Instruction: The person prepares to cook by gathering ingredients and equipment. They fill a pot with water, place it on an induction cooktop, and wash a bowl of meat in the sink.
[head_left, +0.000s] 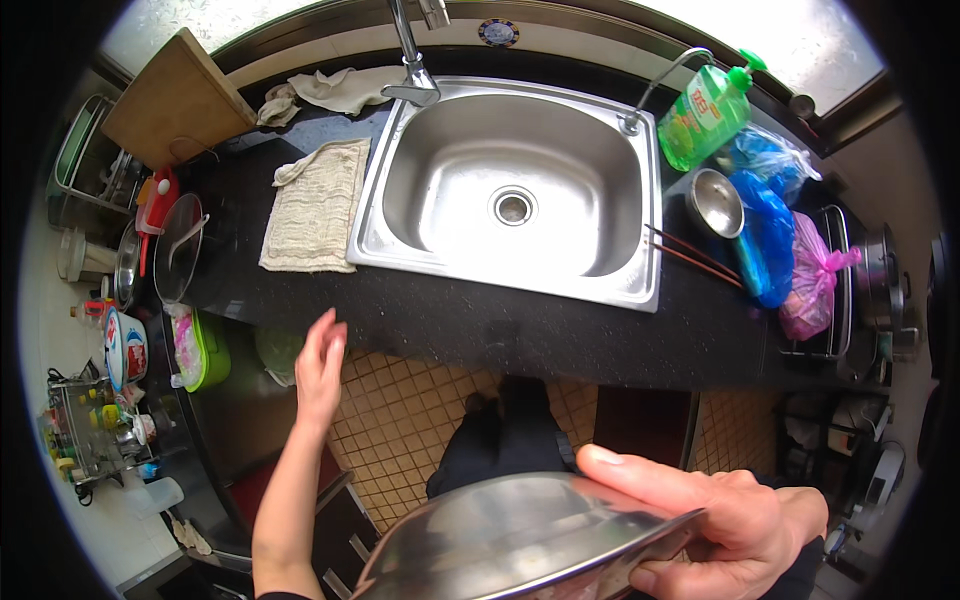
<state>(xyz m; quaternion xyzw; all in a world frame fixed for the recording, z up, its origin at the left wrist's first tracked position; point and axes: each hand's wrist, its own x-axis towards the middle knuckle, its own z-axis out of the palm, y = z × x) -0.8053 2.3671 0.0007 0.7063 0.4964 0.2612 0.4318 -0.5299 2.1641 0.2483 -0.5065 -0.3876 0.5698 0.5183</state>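
At the bottom of the view my right hand (735, 510) grips the rim of a stainless steel bowl (510, 536), thumb on the outer wall and fingers inside the edge. The bowl is tilted and close to the camera. A little of its pinkish contents shows at the lower edge, too little to name. My left hand (321, 367) is stretched forward near the front edge of the black countertop (450, 311), with nothing in it. Ahead of it lies a folded beige cloth (319, 206), beside the stainless steel sink (450, 161) with its bare drain.
Right of the sink are chopsticks (697, 259), a small metal bowl (718, 202), a green soap bottle (701, 120), and blue (769, 247) and pink plastic bags (806, 289). Leftward stand a wooden cutting board (180, 105), a glass lid (178, 247) and a green bin (210, 352).
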